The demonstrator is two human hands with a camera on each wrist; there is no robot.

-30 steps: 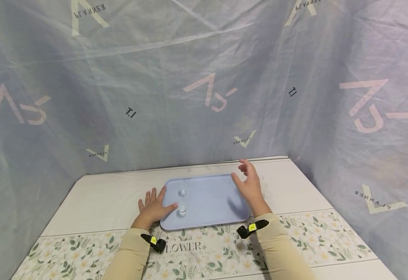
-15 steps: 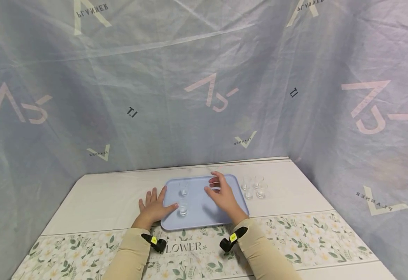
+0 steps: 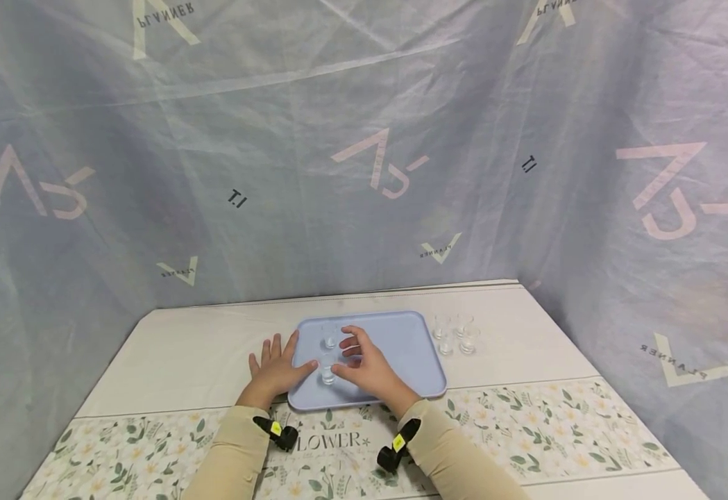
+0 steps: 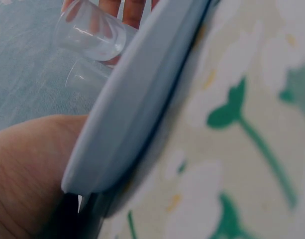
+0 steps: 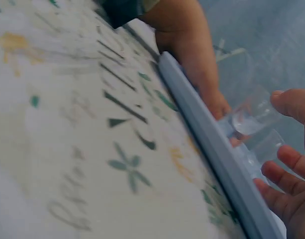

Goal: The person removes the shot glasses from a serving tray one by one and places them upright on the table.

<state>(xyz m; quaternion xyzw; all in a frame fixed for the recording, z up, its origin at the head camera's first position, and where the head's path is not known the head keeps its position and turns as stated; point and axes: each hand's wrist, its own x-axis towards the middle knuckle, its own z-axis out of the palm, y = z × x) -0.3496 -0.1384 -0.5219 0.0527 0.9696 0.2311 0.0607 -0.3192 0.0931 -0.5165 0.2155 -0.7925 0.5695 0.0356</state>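
Note:
On a light blue tray [image 3: 401, 354] two small clear shot glasses stand along the left side, a near glass [image 3: 327, 375] and a far glass [image 3: 329, 339]. My left hand [image 3: 274, 377] lies over the tray's left rim with fingers spread, its thumb beside the near glass. From the right, my right hand [image 3: 371, 368] reaches over the tray with fingers loosely bent and apart. Its thumb tip is right at the near glass, as the right wrist view shows with the thumb [image 5: 291, 102] overlapping the glass [image 5: 252, 113]. Nothing is pinched between thumb and fingers.
Several more clear shot glasses [image 3: 467, 340] stand in a cluster on the white tablecloth [image 3: 195, 347], just right of the tray. A floral band [image 3: 570, 430] crosses the cloth in front. Grey fabric [image 3: 289, 139] hangs behind and on both sides.
My right hand has moved left from the glasses at the tray's right side, across the tray to the near glass, uncovering the cluster. My left hand has stayed in place.

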